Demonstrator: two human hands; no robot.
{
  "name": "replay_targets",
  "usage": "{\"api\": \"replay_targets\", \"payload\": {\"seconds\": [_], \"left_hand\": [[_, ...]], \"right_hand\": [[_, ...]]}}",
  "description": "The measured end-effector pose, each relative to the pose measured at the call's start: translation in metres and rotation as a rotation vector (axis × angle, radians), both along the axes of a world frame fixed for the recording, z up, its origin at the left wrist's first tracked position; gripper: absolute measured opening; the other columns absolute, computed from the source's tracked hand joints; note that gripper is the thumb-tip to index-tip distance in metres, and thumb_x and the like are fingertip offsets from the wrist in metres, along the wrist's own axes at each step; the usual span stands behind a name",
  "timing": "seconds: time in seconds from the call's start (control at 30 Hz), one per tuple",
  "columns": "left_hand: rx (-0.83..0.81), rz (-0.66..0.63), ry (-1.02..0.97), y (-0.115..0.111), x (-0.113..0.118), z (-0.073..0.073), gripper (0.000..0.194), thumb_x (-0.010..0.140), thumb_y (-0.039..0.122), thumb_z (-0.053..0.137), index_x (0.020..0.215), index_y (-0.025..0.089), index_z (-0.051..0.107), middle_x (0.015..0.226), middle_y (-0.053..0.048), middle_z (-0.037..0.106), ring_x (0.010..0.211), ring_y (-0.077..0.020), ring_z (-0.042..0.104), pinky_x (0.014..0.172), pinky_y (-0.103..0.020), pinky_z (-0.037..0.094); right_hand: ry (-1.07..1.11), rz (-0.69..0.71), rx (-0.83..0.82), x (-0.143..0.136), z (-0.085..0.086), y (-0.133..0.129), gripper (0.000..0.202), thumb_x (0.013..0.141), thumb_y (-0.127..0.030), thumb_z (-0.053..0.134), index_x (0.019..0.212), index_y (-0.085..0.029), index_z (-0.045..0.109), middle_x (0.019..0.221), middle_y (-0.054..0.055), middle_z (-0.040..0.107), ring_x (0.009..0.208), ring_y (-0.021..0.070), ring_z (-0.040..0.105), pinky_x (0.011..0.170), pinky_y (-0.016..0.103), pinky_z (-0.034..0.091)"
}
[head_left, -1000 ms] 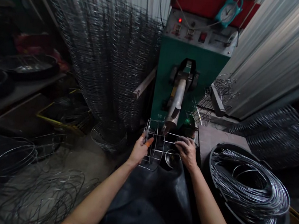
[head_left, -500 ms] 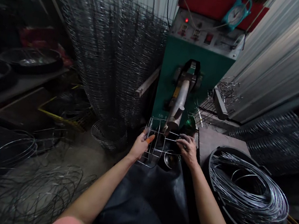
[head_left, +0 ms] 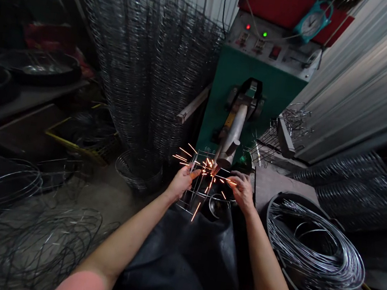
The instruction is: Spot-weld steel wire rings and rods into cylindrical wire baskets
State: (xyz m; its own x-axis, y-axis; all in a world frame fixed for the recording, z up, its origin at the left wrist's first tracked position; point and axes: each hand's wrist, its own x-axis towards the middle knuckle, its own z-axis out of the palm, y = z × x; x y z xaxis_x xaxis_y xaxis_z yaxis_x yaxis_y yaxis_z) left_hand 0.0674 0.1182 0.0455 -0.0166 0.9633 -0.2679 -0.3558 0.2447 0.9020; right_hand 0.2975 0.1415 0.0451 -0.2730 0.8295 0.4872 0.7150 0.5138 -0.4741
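Note:
A small wire frame (head_left: 192,194) is held beneath the tip of a spot welder (head_left: 228,154), and orange sparks spray from the contact point. My left hand (head_left: 180,181) is closed on the left side of the frame, with an orange covering on one digit. On the other side, my right hand (head_left: 242,189) pinches the right end of the frame's wires. The welder's arm sticks out from a green machine body (head_left: 260,73) with red and green lights lit on its panel. Behind the frame, a round metal bowl (head_left: 219,206) partly shows above the dark apron (head_left: 182,257).
Tall stacks of wire rings (head_left: 167,75) stand left of the machine. A black tub (head_left: 271,231) with a coil of wire rods (head_left: 321,257) sits to the right. Loose wires (head_left: 48,245) lie on the floor at left, near a yellow-edged crate (head_left: 69,140).
Sparks now fly at the welder tip and a green light has come on at the panel. Both hands keep hold of the frame in nearly the same place. The view has shifted slightly.

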Motion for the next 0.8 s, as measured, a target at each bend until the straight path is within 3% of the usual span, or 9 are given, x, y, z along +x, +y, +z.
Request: {"api": "replay_targets", "payload": {"seconds": [0.1, 0.27, 0.33, 0.43, 0.57, 0.63, 0.73, 0.8], "left_hand": [[0.008, -0.026, 0.012, 0.004, -0.001, -0.001, 0.051, 0.067, 0.039, 0.069, 0.111, 0.018, 0.054, 0.052, 0.010, 0.034, 0.035, -0.0005, 0.019, 0.034, -0.016, 0.014], [0.038, -0.067, 0.039, 0.003, -0.007, 0.001, 0.062, 0.069, 0.039, 0.067, 0.123, 0.017, 0.047, 0.050, 0.012, 0.028, 0.034, -0.0011, 0.017, 0.033, -0.017, 0.012], [0.050, -0.073, 0.046, -0.010, -0.014, 0.000, 0.065, 0.069, 0.040, 0.067, 0.125, 0.017, 0.045, 0.048, 0.012, 0.027, 0.034, -0.0016, 0.018, 0.033, -0.017, 0.014], [0.038, -0.081, 0.023, -0.042, -0.033, -0.004, 0.063, 0.068, 0.039, 0.068, 0.123, 0.017, 0.046, 0.047, 0.013, 0.025, 0.034, -0.0019, 0.019, 0.033, -0.015, 0.017], [-0.104, -0.109, -0.126, -0.085, -0.067, -0.001, 0.048, 0.071, 0.035, 0.067, 0.112, 0.019, 0.050, 0.053, 0.011, 0.034, 0.033, 0.0005, 0.018, 0.032, -0.012, 0.015], [-0.244, -0.165, -0.216, -0.096, -0.077, 0.001, 0.034, 0.077, 0.034, 0.060, 0.105, 0.017, 0.053, 0.056, 0.008, 0.040, 0.032, 0.0014, 0.019, 0.031, -0.012, 0.015], [-0.491, -0.307, -0.327, -0.106, -0.078, -0.003, 0.028, 0.085, 0.035, 0.048, 0.095, 0.011, 0.056, 0.055, 0.005, 0.043, 0.031, 0.0009, 0.021, 0.030, -0.012, 0.015], [-0.608, -0.388, -0.399, -0.110, -0.073, -0.011, 0.032, 0.088, 0.035, 0.042, 0.091, 0.007, 0.057, 0.052, 0.003, 0.045, 0.029, 0.0008, 0.021, 0.028, -0.013, 0.014]], "right_hand": [[0.005, -0.011, -0.001, 0.000, -0.002, 0.001, 0.017, 0.084, -0.035, 0.052, 0.082, -0.027, 0.068, 0.106, 0.003, 0.061, 0.098, 0.0238, 0.047, 0.087, 0.042, 0.039], [0.052, -0.045, -0.014, -0.013, 0.005, -0.011, 0.019, 0.082, -0.037, 0.054, 0.079, -0.026, 0.069, 0.104, 0.005, 0.062, 0.099, 0.0257, 0.047, 0.087, 0.045, 0.040], [0.095, -0.015, -0.056, -0.014, 0.011, -0.028, 0.018, 0.081, -0.038, 0.056, 0.081, -0.027, 0.070, 0.106, 0.005, 0.062, 0.100, 0.0259, 0.048, 0.088, 0.045, 0.040], [0.228, 0.004, -0.174, 0.009, 0.013, -0.062, 0.025, 0.081, -0.036, 0.055, 0.102, -0.028, 0.065, 0.115, 0.005, 0.058, 0.107, 0.0243, 0.049, 0.095, 0.044, 0.038], [0.348, -0.173, -0.239, 0.063, -0.016, -0.111, 0.048, 0.081, -0.030, 0.049, 0.129, -0.027, 0.045, 0.123, 0.006, 0.053, 0.115, 0.0246, 0.047, 0.100, 0.048, 0.034], [0.231, -0.107, -0.293, 0.073, -0.040, -0.134, 0.059, 0.076, -0.026, 0.052, 0.133, -0.024, 0.040, 0.128, 0.009, 0.049, 0.119, 0.0265, 0.043, 0.101, 0.050, 0.031], [-0.002, 0.092, -0.361, 0.052, -0.070, -0.166, 0.068, 0.070, -0.020, 0.057, 0.135, -0.020, 0.037, 0.137, 0.014, 0.038, 0.127, 0.0290, 0.032, 0.102, 0.051, 0.030], [-0.121, 0.158, -0.366, 0.028, -0.081, -0.185, 0.059, 0.072, -0.019, 0.060, 0.129, -0.024, 0.047, 0.141, 0.012, 0.034, 0.130, 0.0299, 0.026, 0.101, 0.052, 0.030]]}}
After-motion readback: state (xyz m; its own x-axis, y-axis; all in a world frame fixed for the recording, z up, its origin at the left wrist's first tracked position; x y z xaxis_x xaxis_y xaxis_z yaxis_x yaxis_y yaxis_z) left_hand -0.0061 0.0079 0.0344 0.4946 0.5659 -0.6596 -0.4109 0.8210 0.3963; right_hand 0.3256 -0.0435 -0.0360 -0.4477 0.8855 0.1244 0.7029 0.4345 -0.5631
